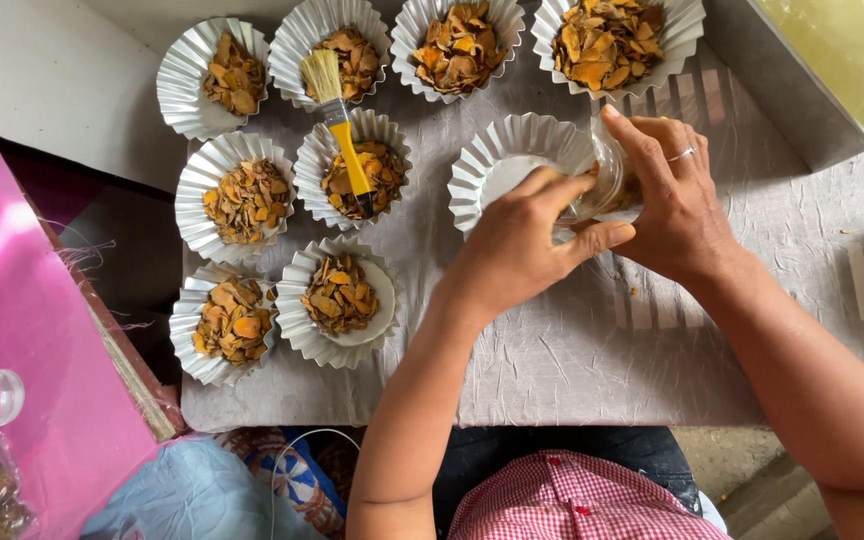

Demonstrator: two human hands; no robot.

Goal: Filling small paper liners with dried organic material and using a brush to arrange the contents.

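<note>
The empty foil cup (512, 165) is the landmark here. A clear jar (607, 185) lies tilted just to the right of this cup, with its mouth turned toward the cup's rim. Inside the jar some orange-brown dried slices can be seen, but most of the jar is hidden behind the two hands.

The right hand (677, 200) is wrapped around the jar from the right side and from above. Its fingers (642, 140) are curved close over the glass, and a ring (683, 154) sits on one of them. The thumb presses the lower side of the jar, so the grip is closed around it.

The left hand (517, 245) lies over the lower right edge of the empty foil cup. Its fingers are bent and gathered together at the mouth of the jar, touching it, and the thumb points right, under the jar. I cannot tell if these fingers pinch any slices, because the fingertips are hidden.

To the left of the empty foil cup stand seven filled cups (340, 292), each with dried slices inside, and two more filled ones stand above it and to its upper right. A brush (340, 125) with a yellow handle lies across two of the cups on the left, its pale bristles pointing away from the person. All cups rest on a grey wrinkled cloth (552, 350), which spreads below and to the right of the empty foil cup.
</note>
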